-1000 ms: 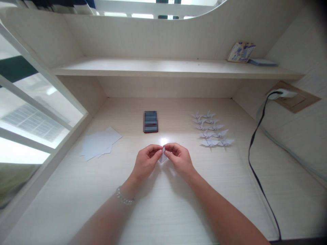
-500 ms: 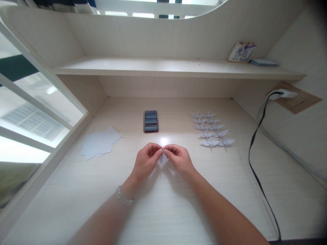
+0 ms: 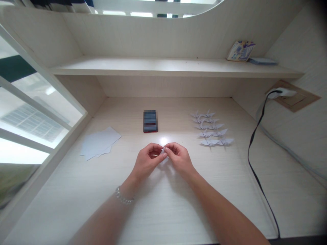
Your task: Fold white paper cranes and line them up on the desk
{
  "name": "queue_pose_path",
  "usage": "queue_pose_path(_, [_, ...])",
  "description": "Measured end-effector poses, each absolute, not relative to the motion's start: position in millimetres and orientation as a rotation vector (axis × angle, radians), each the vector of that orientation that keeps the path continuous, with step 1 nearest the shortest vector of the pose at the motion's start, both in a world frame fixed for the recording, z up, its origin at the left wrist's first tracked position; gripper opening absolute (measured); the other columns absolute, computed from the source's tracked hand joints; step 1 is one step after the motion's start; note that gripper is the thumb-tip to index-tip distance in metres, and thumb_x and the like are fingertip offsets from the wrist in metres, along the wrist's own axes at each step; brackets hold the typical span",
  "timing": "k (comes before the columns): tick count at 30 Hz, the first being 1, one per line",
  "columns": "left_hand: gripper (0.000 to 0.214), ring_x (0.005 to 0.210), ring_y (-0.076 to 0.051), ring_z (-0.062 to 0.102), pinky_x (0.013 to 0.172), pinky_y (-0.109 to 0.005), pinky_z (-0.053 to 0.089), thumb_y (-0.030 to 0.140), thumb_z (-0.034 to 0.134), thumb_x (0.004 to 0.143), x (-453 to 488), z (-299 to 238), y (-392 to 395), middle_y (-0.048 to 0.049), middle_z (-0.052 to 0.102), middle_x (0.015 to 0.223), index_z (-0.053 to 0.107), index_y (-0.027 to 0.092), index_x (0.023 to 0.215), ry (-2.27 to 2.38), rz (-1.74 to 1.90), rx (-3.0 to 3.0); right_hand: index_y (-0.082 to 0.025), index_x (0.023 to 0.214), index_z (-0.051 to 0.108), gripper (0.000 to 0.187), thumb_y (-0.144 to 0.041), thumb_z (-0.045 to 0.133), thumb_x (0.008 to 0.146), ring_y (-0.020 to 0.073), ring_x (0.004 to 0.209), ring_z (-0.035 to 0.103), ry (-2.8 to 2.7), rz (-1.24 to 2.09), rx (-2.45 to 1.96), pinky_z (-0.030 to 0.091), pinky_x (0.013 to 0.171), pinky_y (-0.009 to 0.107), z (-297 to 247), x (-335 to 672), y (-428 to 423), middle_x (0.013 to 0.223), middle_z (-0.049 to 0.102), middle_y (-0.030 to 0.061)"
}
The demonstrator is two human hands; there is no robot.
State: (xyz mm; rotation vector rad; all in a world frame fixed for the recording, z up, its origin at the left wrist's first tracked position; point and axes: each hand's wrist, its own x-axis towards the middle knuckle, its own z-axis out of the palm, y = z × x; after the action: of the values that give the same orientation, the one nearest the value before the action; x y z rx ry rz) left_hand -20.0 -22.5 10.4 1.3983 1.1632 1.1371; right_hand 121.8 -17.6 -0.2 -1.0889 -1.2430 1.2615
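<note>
A small piece of folded white paper (image 3: 163,151) is pinched between my two hands above the desk, mostly hidden by the fingers. My left hand (image 3: 150,157), with a chain bracelet (image 3: 124,195) at its wrist, is closed on the paper with its thumb laid across it. From the other side my right hand (image 3: 178,156) grips the paper between thumb and forefinger. To the right, folded paper cranes (image 3: 211,142) stand in two columns. Several loose white sheets (image 3: 99,143) lie overlapping on the left.
A dark blurred rectangular object (image 3: 150,121) lies beyond my hands on the desk (image 3: 163,217). A black cable (image 3: 251,149) runs from the wall socket (image 3: 293,95) down the right side. Above the back spans a shelf (image 3: 158,64) with a colourful box (image 3: 240,51).
My left thumb has moved right and across the folded paper, which now shows less between my hands. The view has shifted very slightly.
</note>
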Motion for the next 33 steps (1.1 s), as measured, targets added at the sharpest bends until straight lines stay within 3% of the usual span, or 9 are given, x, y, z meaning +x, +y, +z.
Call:
queue_pose_path(9, [0.023, 0.072, -0.014, 0.061, 0.067, -0.027, 0.049, 0.026, 0.069, 0.067, -20.1, 7.8, -21.6, -0.0052, 0.064, 0.080, 0.060, 0.015, 0.085, 1.112, 1.120, 1.294, -0.017, 0.088, 0.060, 0.018, -0.029, 0.059, 0.075, 0.0156, 0.074, 0.057, -1.284, 1.212, -1.146, 0.045, 0.066, 0.027, 4.1, 123.4, -17.3, 0.083, 0.062, 0.0045])
queue_pose_path(14, [0.024, 0.072, -0.015, 0.062, 0.066, -0.026, 0.049, 0.024, 0.069, 0.067, -18.4, 9.1, -23.2, -0.0049, 0.065, 0.077, 0.058, 0.015, 0.087, 1.080, 1.064, 1.264, -0.018, 0.081, 0.057, 0.011, -0.025, 0.061, 0.073, 0.0138, 0.069, 0.055, -1.250, 1.150, -1.116, 0.044, 0.063, 0.026, 4.3, 123.8, -17.3, 0.077, 0.059, 0.0019])
queue_pose_path(20, [0.030, 0.064, -0.013, 0.060, 0.059, -0.023, 0.047, 0.025, 0.070, 0.066, -21.8, 4.3, -20.5, -0.0024, 0.065, 0.068, 0.056, 0.016, 0.090, 1.106, 1.150, 1.148, -0.017, 0.098, 0.057, 0.030, -0.029, 0.064, 0.071, 0.0156, 0.071, 0.058, -1.211, 1.352, -1.107, 0.046, 0.064, 0.028, -2.3, 123.2, -14.7, 0.078, 0.062, 0.0034])
queue_pose_path(26, [0.037, 0.062, -0.013, 0.059, 0.058, -0.024, 0.046, 0.028, 0.071, 0.063, -23.8, 3.5, -18.2, -0.0033, 0.065, 0.070, 0.060, 0.014, 0.095, 1.135, 1.163, 1.065, -0.016, 0.077, 0.062, 0.020, -0.034, 0.065, 0.069, 0.0140, 0.063, 0.057, -1.286, 1.436, -1.160, 0.046, 0.058, 0.026, 1.2, 125.1, -14.3, 0.072, 0.064, 0.0033])
queue_pose_path(33, [0.024, 0.064, -0.015, 0.058, 0.057, -0.024, 0.044, 0.034, 0.068, 0.065, -24.0, 3.4, -16.2, -0.0064, 0.066, 0.072, 0.067, 0.012, 0.075, 1.219, 1.127, 1.151, -0.016, 0.084, 0.061, 0.024, -0.035, 0.065, 0.070, 0.0137, 0.061, 0.058, -1.297, 1.413, -1.158, 0.045, 0.055, 0.025, -0.9, 121.3, -16.5, 0.068, 0.063, 0.0026])
